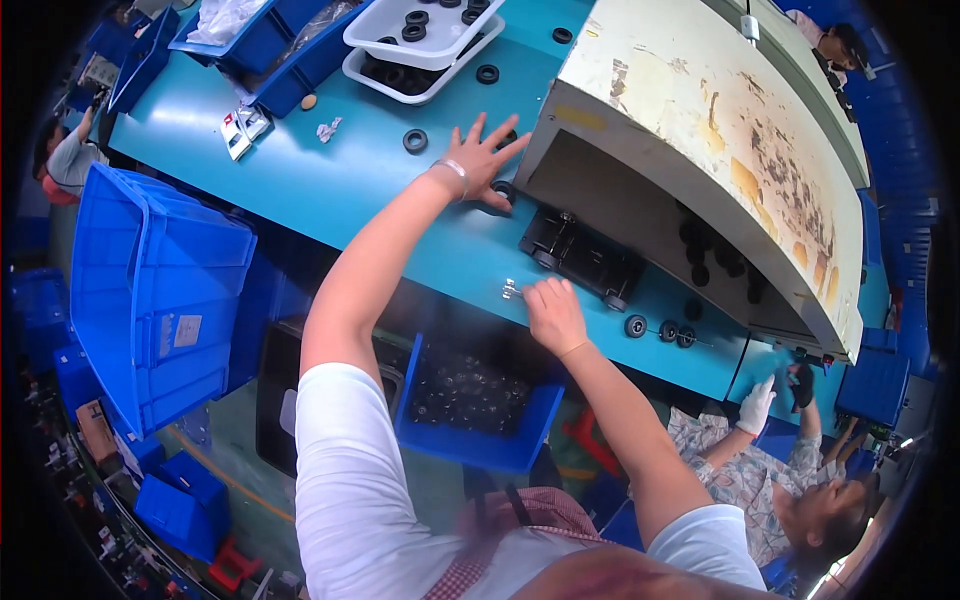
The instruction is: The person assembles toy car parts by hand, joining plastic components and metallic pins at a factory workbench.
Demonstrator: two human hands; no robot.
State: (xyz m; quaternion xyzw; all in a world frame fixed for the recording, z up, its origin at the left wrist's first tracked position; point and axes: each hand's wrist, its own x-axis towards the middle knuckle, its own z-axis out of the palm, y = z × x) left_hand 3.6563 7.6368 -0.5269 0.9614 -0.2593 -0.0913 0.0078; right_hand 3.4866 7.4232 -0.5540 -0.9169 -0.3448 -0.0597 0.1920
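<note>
My left hand (478, 166) is stretched over the teal bench with fingers spread. Black rubber tyres lie around it: one tyre (415, 141) to its left, others partly under its fingers and thumb. Closed fingers bring my right hand (556, 318) down at the bench's front edge, beside small shiny metal pieces (510, 289). What its fingertips pinch, if anything, is hidden. Just beyond that hand rests a black toy vehicle chassis (582, 258) with small wheels, at the mouth of a hood. Loose small wheels (636, 326) and thin axles lie to the right.
A worn cream metal hood (690, 120) covers the right of the bench. White trays (425, 55) of tyres stand at the back. Below the front edge is a blue bin (480, 450) of small parts. Blue crates (165, 290) stand left; a gloved co-worker (757, 405) sits right.
</note>
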